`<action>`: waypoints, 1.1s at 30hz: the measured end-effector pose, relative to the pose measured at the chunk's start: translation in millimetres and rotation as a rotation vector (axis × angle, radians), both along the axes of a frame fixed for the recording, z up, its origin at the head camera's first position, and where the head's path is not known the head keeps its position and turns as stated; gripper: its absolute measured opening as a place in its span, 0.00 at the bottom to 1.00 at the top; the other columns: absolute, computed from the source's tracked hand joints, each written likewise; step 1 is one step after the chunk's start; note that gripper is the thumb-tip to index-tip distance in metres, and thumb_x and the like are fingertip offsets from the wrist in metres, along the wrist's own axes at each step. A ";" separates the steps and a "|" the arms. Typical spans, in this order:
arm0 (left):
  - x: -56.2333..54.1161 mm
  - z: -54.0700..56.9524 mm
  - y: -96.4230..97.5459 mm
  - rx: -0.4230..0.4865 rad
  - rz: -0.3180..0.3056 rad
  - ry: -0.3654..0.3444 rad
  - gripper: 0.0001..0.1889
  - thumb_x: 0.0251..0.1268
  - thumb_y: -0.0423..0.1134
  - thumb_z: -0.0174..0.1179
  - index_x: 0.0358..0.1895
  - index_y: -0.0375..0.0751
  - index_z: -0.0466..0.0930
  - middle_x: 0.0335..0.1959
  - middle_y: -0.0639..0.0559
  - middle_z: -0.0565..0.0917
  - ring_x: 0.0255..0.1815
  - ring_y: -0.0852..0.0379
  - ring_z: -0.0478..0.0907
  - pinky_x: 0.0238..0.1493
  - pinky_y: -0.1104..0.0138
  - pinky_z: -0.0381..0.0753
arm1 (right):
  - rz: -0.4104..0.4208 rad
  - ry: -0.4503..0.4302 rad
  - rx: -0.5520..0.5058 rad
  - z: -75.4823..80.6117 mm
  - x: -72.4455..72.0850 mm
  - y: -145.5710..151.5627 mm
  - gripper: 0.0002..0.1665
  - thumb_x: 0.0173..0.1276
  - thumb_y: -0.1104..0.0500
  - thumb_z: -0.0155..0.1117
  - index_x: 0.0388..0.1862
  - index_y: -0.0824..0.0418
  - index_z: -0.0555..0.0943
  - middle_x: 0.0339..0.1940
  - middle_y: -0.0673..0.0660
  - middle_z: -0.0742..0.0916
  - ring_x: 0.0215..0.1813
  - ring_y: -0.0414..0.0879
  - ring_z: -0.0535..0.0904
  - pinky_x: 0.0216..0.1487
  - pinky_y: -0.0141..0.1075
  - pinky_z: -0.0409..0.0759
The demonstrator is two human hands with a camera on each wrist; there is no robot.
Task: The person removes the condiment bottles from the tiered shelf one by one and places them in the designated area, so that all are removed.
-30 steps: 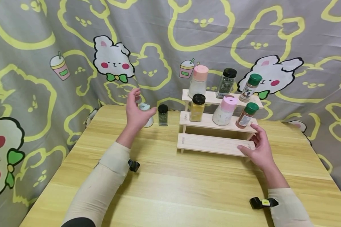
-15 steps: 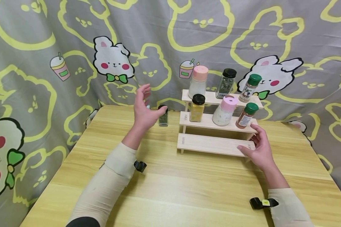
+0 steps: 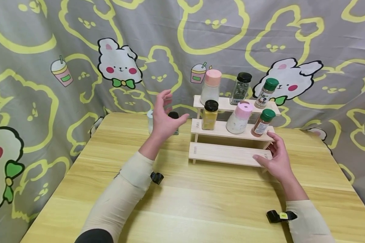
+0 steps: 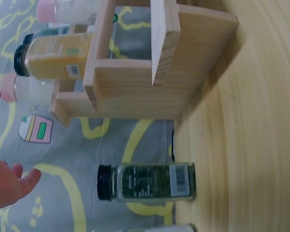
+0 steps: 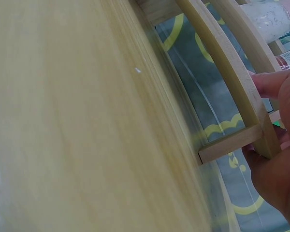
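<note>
My left hand (image 3: 165, 119) is raised with thumb and fingers spread, and holds nothing. Partly hidden behind it stands a black-capped jar of green herbs (image 3: 173, 115), seen whole as the herb jar (image 4: 147, 182) in the left wrist view, apart from the fingers. To its left is a pale-capped shaker (image 3: 150, 122), mostly covered by the hand. My right hand (image 3: 276, 162) grips the right end of a three-tier wooden rack (image 3: 228, 154), thumb on the lowest shelf; the right wrist view shows the hand (image 5: 280, 150) round the board.
On the middle tier stand a yellow spice jar (image 3: 210, 116), a pink-capped shaker (image 3: 238, 119) and a green-capped bottle (image 3: 261, 125). Another pink-capped shaker (image 3: 211, 87), a dark herb jar (image 3: 240, 89) and a green-capped bottle (image 3: 265, 94) occupy the top tier. A patterned curtain (image 3: 158, 30) hangs behind.
My left hand has moved right, from in front of the pale-capped shaker to in front of the black-capped herb jar. The right hand has kept its hold on the rack.
</note>
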State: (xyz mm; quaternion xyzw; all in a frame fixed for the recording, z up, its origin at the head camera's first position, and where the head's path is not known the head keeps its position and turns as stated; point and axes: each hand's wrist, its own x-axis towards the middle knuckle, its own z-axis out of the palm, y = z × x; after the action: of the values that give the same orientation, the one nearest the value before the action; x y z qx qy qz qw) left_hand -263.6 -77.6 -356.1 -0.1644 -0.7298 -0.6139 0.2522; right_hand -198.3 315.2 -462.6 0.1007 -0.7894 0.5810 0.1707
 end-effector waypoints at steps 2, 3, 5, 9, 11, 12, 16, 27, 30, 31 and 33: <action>0.1 -0.8 4.0 -0.013 -0.011 0.011 0.46 0.45 0.29 0.79 0.70 0.46 0.63 0.62 0.49 0.70 0.61 0.53 0.70 0.60 0.57 0.74 | 0.001 -0.001 0.000 0.3 0.1 0.0 0.61 0.45 0.85 0.73 0.77 0.61 0.58 0.73 0.60 0.66 0.63 0.45 0.70 0.61 0.25 0.68; -0.2 -1.3 6.1 -0.019 -0.016 0.014 0.46 0.45 0.30 0.79 0.69 0.47 0.63 0.62 0.49 0.71 0.60 0.53 0.70 0.60 0.57 0.75 | 0.003 -0.001 0.000 0.3 0.0 0.1 0.61 0.45 0.85 0.73 0.77 0.61 0.58 0.73 0.60 0.66 0.63 0.45 0.69 0.61 0.25 0.68; -0.8 -2.4 10.7 -0.032 -0.027 0.016 0.46 0.44 0.30 0.79 0.69 0.48 0.64 0.61 0.49 0.71 0.60 0.54 0.71 0.60 0.57 0.75 | 0.004 -0.002 0.000 0.1 -0.2 0.6 0.61 0.45 0.84 0.73 0.77 0.61 0.58 0.72 0.60 0.66 0.63 0.45 0.69 0.61 0.25 0.68; -1.1 -5.6 20.8 -0.047 -0.055 0.006 0.46 0.43 0.30 0.79 0.69 0.48 0.65 0.60 0.49 0.72 0.59 0.54 0.71 0.59 0.58 0.75 | 0.000 -0.006 -0.001 -0.9 -0.5 2.0 0.61 0.45 0.85 0.72 0.77 0.61 0.58 0.72 0.60 0.66 0.63 0.44 0.69 0.61 0.25 0.68; -0.6 -7.4 26.0 -0.049 -0.071 -0.003 0.46 0.43 0.30 0.79 0.69 0.47 0.65 0.60 0.49 0.72 0.59 0.54 0.72 0.59 0.57 0.76 | -0.001 -0.009 -0.001 -1.5 -0.5 2.5 0.61 0.45 0.85 0.72 0.77 0.61 0.58 0.72 0.60 0.66 0.63 0.43 0.69 0.61 0.25 0.68; -0.4 -8.3 28.4 -0.054 -0.074 -0.004 0.46 0.43 0.30 0.79 0.68 0.47 0.65 0.60 0.49 0.72 0.59 0.54 0.72 0.59 0.57 0.76 | -0.001 -0.009 -0.001 -1.7 -0.5 2.7 0.61 0.45 0.85 0.72 0.77 0.61 0.58 0.73 0.60 0.66 0.63 0.43 0.69 0.61 0.25 0.68; -0.4 -10.9 37.3 -0.080 -0.089 0.003 0.46 0.43 0.31 0.79 0.69 0.46 0.64 0.59 0.48 0.73 0.59 0.52 0.72 0.59 0.54 0.77 | -0.001 -0.005 0.004 -2.5 -0.5 3.1 0.61 0.45 0.85 0.73 0.77 0.60 0.58 0.73 0.60 0.65 0.63 0.43 0.69 0.62 0.25 0.68; -4.2 -18.0 55.6 -0.102 -0.113 0.015 0.46 0.43 0.32 0.79 0.69 0.42 0.63 0.59 0.40 0.72 0.58 0.46 0.73 0.58 0.55 0.77 | 0.001 -0.005 -0.003 -2.3 -1.5 2.8 0.62 0.45 0.84 0.73 0.77 0.60 0.58 0.73 0.59 0.65 0.63 0.44 0.69 0.62 0.26 0.68; -4.8 -20.1 60.2 -0.106 -0.108 -0.008 0.47 0.43 0.31 0.80 0.69 0.43 0.63 0.58 0.42 0.72 0.58 0.48 0.73 0.58 0.55 0.77 | 0.002 -0.002 -0.007 -1.8 -1.5 2.4 0.61 0.45 0.85 0.72 0.77 0.60 0.58 0.73 0.60 0.66 0.63 0.45 0.69 0.62 0.26 0.68; -4.8 -20.6 61.8 -0.105 -0.107 -0.016 0.47 0.43 0.31 0.80 0.69 0.44 0.63 0.58 0.42 0.72 0.58 0.49 0.73 0.58 0.55 0.78 | 0.003 -0.002 -0.008 -1.8 -1.5 2.1 0.61 0.45 0.85 0.72 0.77 0.61 0.58 0.73 0.60 0.66 0.63 0.45 0.69 0.62 0.26 0.68; -5.0 -21.7 64.9 -0.100 -0.106 -0.025 0.47 0.42 0.30 0.80 0.68 0.43 0.64 0.56 0.42 0.73 0.58 0.48 0.73 0.58 0.55 0.78 | 0.006 -0.002 -0.013 -1.6 -1.7 1.6 0.61 0.45 0.85 0.72 0.77 0.61 0.58 0.72 0.60 0.66 0.63 0.47 0.69 0.62 0.26 0.68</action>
State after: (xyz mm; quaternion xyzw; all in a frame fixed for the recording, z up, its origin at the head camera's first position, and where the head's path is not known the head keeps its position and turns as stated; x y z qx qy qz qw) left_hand -268.6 -12.7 -377.8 -0.2074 -0.7531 -0.5910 0.2014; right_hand -200.0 316.8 -464.2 0.1014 -0.7854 0.5868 0.1690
